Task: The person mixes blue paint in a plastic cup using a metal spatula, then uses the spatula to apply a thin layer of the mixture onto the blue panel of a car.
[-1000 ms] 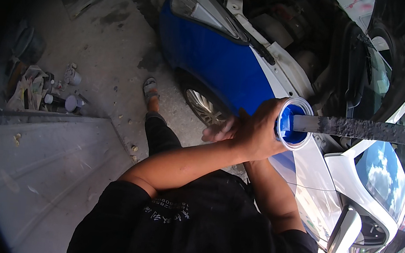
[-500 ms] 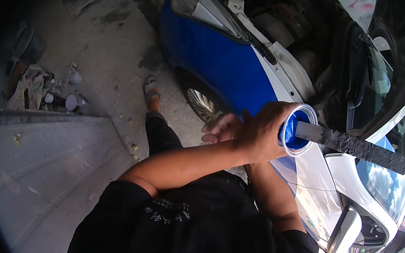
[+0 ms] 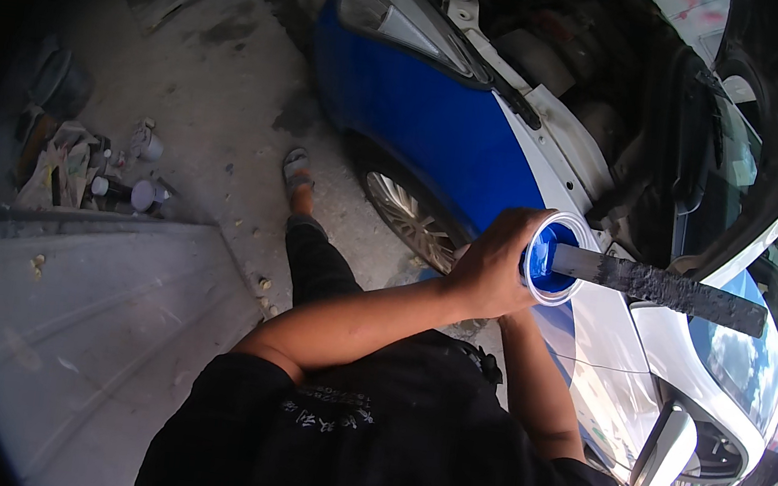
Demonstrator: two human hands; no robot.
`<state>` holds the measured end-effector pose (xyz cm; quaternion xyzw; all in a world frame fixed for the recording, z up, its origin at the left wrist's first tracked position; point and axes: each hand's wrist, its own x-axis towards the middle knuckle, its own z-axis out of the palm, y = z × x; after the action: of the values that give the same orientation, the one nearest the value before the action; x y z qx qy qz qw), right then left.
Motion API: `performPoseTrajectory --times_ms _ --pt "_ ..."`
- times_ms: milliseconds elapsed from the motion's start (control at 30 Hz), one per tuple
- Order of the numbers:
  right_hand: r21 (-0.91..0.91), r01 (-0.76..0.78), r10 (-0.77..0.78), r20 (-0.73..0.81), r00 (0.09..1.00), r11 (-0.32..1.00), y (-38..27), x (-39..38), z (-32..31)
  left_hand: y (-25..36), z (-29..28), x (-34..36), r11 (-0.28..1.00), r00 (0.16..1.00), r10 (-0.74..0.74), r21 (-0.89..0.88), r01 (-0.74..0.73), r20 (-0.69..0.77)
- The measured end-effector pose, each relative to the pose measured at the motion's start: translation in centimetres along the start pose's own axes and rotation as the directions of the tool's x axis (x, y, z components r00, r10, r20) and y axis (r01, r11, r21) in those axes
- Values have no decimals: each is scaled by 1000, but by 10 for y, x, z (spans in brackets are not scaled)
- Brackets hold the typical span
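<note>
My left hand (image 3: 498, 270) is wrapped around a paint can (image 3: 551, 300) with a pale metal rim, its mouth facing up toward me. Glossy blue paint (image 3: 546, 251) shows inside. A flat stirring stick (image 3: 681, 294), crusted with dark grey paint, stands in the can and leans out over the rim to the right. My right forearm (image 3: 536, 380) rises to beneath the left hand and the can, which hide the right hand; its fingers cannot be seen.
A car with a blue front fender (image 3: 423, 113), white door and raised hood stands at the right, its wheel (image 3: 412, 212) beyond my hands. A grey panel (image 3: 100, 335) lies at the left. Cups, paper and a dark bucket (image 3: 62, 83) sit on the concrete floor (image 3: 225, 80).
The can and stick have shifted slightly left and down in view with my left hand. My right hand's fingers, visible earlier beyond the left wrist, are now hidden.
</note>
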<state>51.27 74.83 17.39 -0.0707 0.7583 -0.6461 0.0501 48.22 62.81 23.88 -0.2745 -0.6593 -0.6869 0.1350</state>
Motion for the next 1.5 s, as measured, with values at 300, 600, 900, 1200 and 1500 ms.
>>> performPoseTrajectory --times_ms 300,600,900,1200,1500 --pt "180 -448 478 -190 858 876 8 -70 -73 -43 -11 -42 997 997 -71 31 70 33" --pt "123 -84 116 -283 952 989 -80 -72 -71 -94 -14 -67 984 980 -172 69 165 105" --pt "-209 -74 -50 -534 844 975 -87 -49 -59 -104 -6 -61 981 981 -154 134 138 119" --pt "-477 4 -254 -460 851 879 -87 -16 -66 -110 -4 -51 971 996 -81 229 69 46" --pt "-298 130 -252 -420 872 946 -116 -13 -79 -110 -12 -48 985 989 -135 120 127 66"
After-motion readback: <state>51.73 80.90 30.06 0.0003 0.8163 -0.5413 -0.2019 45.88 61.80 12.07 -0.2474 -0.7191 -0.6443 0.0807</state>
